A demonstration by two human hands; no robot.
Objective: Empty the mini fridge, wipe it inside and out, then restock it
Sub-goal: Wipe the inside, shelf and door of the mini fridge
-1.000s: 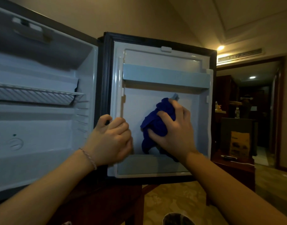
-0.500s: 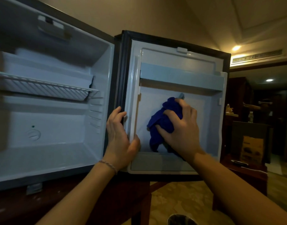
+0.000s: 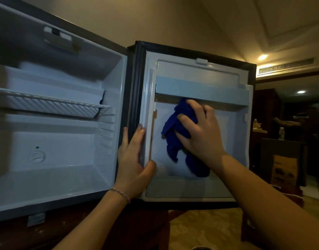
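Your right hand has its fingers curled over the blue cloth, pressing it to the inner panel of the open fridge door, just under the door shelf at 12 o'clock. Your left hand, at 9 o'clock from the cloth, grips the door's hinge-side edge, fingers straight, thumb hooked in front

No legible text or labels anywhere.
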